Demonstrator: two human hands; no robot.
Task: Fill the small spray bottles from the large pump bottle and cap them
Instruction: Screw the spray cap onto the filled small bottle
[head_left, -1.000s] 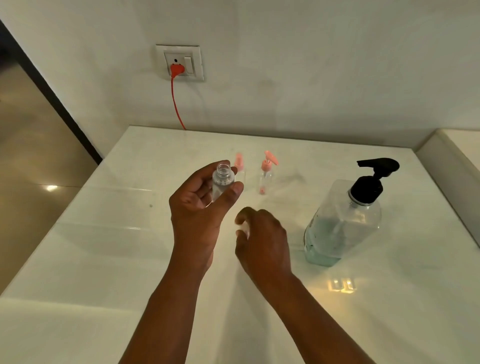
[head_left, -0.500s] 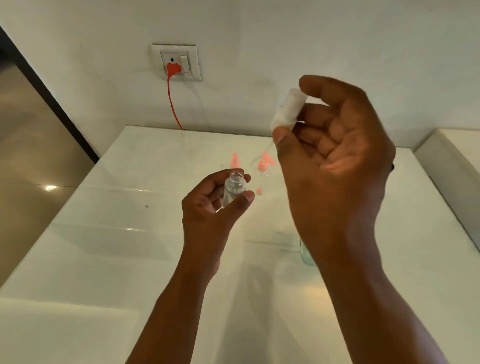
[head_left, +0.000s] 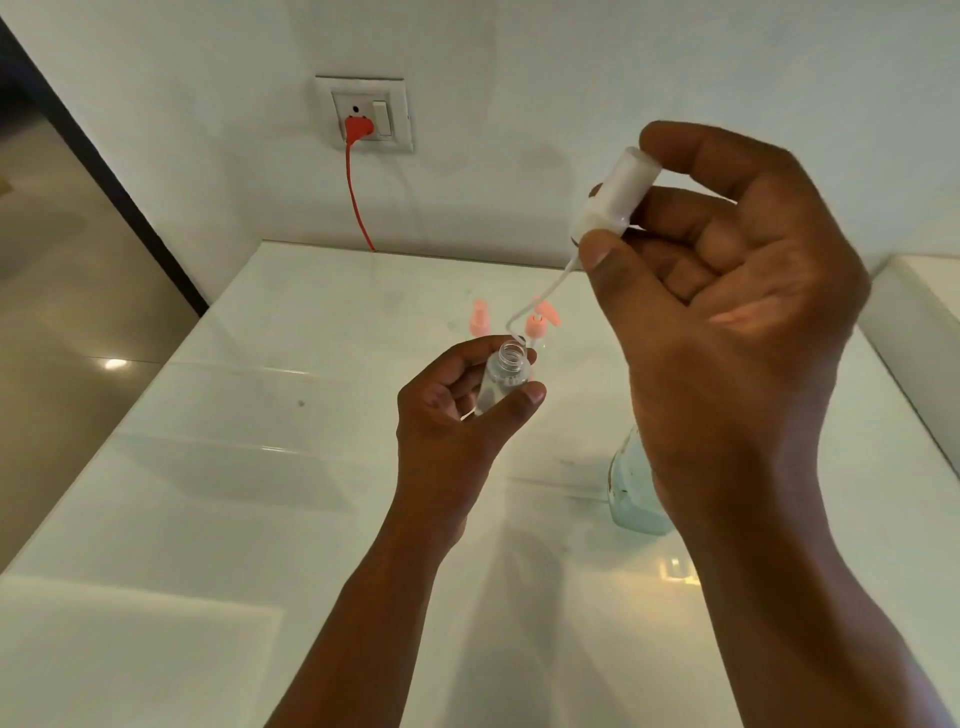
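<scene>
My left hand (head_left: 457, 415) grips a small clear spray bottle (head_left: 504, 376) with its neck uncovered, held tilted above the white table (head_left: 234, 467). My right hand (head_left: 727, 291) is raised high and pinches a white spray cap (head_left: 613, 200) between thumb and fingers. The cap's thin dip tube (head_left: 535, 306) curves down, and its tip hangs at the bottle's mouth. The large pump bottle (head_left: 631, 493) stands behind my right forearm; only its lower left corner shows. Two small bottles with pink pump tops (head_left: 537, 325) stand farther back on the table.
A wall socket (head_left: 366, 114) holds an orange plug whose cord (head_left: 356, 202) drops behind the table's far edge. A raised white ledge (head_left: 919, 322) borders the table on the right. The floor lies beyond the table's left edge.
My right hand went from the table up high with the white spray cap, then brought the dip tube's tip to the bottle's mouth. The left hand keeps hold of the bottle.
</scene>
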